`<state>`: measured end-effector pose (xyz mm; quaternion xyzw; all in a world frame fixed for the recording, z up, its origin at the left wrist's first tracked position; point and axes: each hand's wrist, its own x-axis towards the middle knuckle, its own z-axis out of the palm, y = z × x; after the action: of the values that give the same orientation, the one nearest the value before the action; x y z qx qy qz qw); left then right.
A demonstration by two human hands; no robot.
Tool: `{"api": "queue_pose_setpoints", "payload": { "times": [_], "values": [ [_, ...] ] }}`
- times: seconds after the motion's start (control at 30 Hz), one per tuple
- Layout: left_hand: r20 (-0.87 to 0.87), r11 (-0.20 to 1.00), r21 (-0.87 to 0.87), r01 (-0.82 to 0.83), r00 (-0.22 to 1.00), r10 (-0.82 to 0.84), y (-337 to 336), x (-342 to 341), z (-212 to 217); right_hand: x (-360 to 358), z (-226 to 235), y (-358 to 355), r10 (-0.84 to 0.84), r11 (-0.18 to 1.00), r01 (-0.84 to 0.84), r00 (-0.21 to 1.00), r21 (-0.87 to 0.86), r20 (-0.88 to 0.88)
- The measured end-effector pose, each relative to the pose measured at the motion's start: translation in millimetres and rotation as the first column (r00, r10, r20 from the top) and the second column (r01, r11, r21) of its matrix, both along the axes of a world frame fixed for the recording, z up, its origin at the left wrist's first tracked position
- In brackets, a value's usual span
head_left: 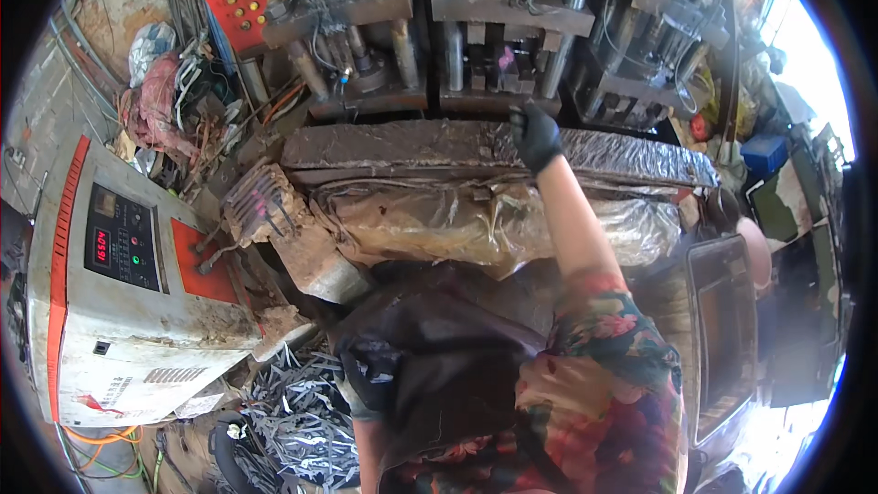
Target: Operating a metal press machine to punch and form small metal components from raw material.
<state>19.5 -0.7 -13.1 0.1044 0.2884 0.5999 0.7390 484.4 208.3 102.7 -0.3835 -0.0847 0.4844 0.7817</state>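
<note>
My right hand [538, 137], in a black glove, reaches forward over the dark, plastic-wrapped ledge [402, 144] that runs before the presses. Its fingers are curled together; whatever is in them, if anything, is hidden. Just beyond it stands the middle press [512, 11], with a small pink patch [506, 58] between its plates. Down by my lap, my left hand [368, 388] is also dark-gloved and lies close to a dark brown apron [448, 329]. Its fingers blend into the dark cloth.
On the left stands a white-and-orange control cabinet [174, 348] with a lit display. A brick-like block [320, 261] juts near the ledge's left end. Metal strips [297, 421] lie heaped below. More presses flank the middle one; a dark-framed chair [722, 329] stands at right.
</note>
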Motion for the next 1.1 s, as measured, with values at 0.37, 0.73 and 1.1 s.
{"api": "queue_pose_setpoints", "payload": {
  "times": [0.37, 0.73, 1.1],
  "values": [
    [0.246, 0.991, -0.04, 0.13, 0.962, -0.117, 7, -8, -14, -52, -42, -157, 0.436, 0.9, 0.058, -0.166, -0.432, 0.885],
    [-0.03, 0.984, -0.087, 0.155, 0.987, -0.159, 10, 12, -9, -49, 11, -181, 0.712, 0.683, -0.252, 0.438, -0.685, 0.549],
    [-0.031, 0.957, -0.071, 0.283, 0.958, -0.285, 12, 26, 15, 217, 17, -141, -0.121, 0.993, 0.122, 0.99, -0.005, 0.066]
  ]
}}
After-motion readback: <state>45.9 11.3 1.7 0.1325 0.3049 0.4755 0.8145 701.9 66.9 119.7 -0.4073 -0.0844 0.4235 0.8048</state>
